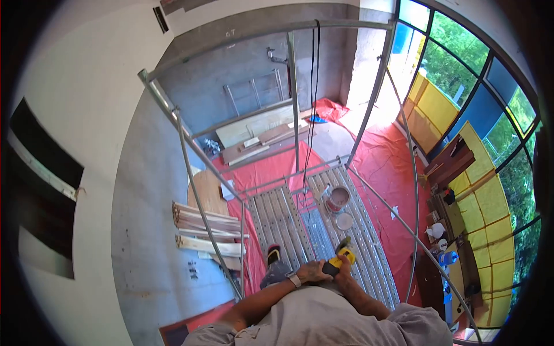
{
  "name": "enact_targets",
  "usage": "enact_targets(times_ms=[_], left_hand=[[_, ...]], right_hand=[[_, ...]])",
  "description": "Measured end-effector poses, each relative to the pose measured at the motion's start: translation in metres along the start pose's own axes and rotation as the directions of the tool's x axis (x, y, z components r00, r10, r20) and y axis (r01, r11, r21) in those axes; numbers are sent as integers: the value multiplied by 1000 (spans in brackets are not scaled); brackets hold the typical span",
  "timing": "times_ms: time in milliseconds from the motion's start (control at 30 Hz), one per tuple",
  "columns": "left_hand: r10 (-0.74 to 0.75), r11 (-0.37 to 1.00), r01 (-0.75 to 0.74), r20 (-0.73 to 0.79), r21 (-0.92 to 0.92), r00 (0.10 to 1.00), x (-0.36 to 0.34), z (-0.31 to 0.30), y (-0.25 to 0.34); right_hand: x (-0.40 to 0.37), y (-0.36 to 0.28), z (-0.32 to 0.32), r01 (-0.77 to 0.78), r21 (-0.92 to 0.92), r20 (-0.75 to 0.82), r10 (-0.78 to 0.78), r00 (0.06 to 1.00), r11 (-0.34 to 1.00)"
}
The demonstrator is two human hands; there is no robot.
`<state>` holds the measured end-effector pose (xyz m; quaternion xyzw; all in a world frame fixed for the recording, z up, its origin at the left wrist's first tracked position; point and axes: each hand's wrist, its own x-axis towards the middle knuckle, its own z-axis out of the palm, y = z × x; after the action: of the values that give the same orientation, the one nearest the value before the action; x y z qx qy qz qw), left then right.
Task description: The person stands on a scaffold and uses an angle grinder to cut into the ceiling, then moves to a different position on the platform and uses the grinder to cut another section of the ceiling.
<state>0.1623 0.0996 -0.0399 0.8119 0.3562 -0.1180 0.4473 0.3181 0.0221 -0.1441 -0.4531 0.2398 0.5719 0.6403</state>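
Note:
I stand on a metal scaffold platform (288, 222) and look down. Both hands meet in front of my chest on a yellow and black power tool (341, 257). My left hand (311, 271), with a watch on its wrist, is at the tool's black rear end. My right hand (345, 270) wraps the tool's body from below. An open paint can (338, 199) with a brush in it and its lid (344, 221) sit on the platform beyond my hands.
Scaffold rails (190, 155) frame the platform. Below lie red floor sheeting (381, 167), stacked timber (205, 228), boards (259, 135) and a ladder against the wall. A cable (314, 92) hangs from the top rail. Windows and yellow panels (490, 196) are at right.

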Motion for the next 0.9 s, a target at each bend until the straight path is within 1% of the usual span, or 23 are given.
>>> enact_targets(times_ms=[33, 67, 100, 167, 200, 233, 267, 300, 333, 367, 400, 433, 467, 533, 600, 667, 700, 767, 800, 900], left_hand=[[50, 999, -50, -18, -2, 999, 12, -12, -12], [121, 993, -121, -75, 14, 990, 22, -37, -19], [192, 981, -189, -130, 31, 973, 30, -65, -24], [202, 978, -208, -223, -2, 954, 58, -129, -45], [221, 974, -227, -322, 18, 921, 70, -173, -51], [235, 969, -245, -415, 30, 879, 80, -220, -57], [357, 923, -372, -567, 95, 742, 88, -271, -64], [355, 921, -368, -667, 130, 655, 93, -320, -68], [360, 924, -346, -686, 165, 632, 81, -385, -56], [506, 856, -347, -760, 383, 409, 86, -437, -59], [508, 850, -346, -794, 398, 335, 85, -490, -64], [577, 802, -313, -796, 509, 183, 74, -546, -52], [525, 838, -276, -833, 470, 175, 54, -599, -32], [606, 788, -138, -795, 600, 10, 36, -690, -8], [635, 771, -3, -769, 637, -67, 39, -767, 7], [647, 760, 172, -756, 627, -102, 81, -827, -13], [646, 754, 254, -754, 606, -117, 96, -845, -18], [446, 826, 318, -885, 465, 136, 101, -841, -8], [314, 847, 362, -915, 390, 253, 104, -835, -9], [399, 860, 323, -915, 395, 57, 117, -834, -17]], right_hand=[[7, -1, 1, -11, 38, 23, 11, 1000, 999], [15, -2, 1, -23, 76, 49, 20, 999, 997], [24, 0, 2, 15, 122, 16, -17, 1000, 992], [40, 4, 5, 52, 240, -30, -47, 998, 969], [46, 4, 8, 57, 315, -41, -47, 998, 947], [46, 3, 16, 80, 338, -64, -62, 996, 938], [48, 1, 29, 104, 341, -79, -82, 994, 934], [49, -1, 41, 133, 344, -97, -106, 990, 929], [48, -5, 54, 168, 342, -116, -136, 984, 925], [52, -7, 65, 202, 339, -129, -168, 977, 919], [55, -10, 77, 234, 340, -140, -197, 970, 911], [60, -15, 93, 272, 338, -153, -233, 960, 901], [65, -21, 109, 306, 348, -160, -265, 951, 886], [74, -32, 142, 359, 372, -165, -320, 933, 856], [77, -43, 169, 403, 395, -179, -361, 915, 826], [77, -52, 190, 443, 408, -200, -396, 896, 798], [74, -55, 196, 460, 409, -210, -409, 888, 788], [70, -61, 207, 493, 417, -232, -435, 870, 763], [69, -64, 211, 504, 418, -236, -445, 864, 756], [67, -68, 221, 533, 444, -254, -469, 846, 720]])
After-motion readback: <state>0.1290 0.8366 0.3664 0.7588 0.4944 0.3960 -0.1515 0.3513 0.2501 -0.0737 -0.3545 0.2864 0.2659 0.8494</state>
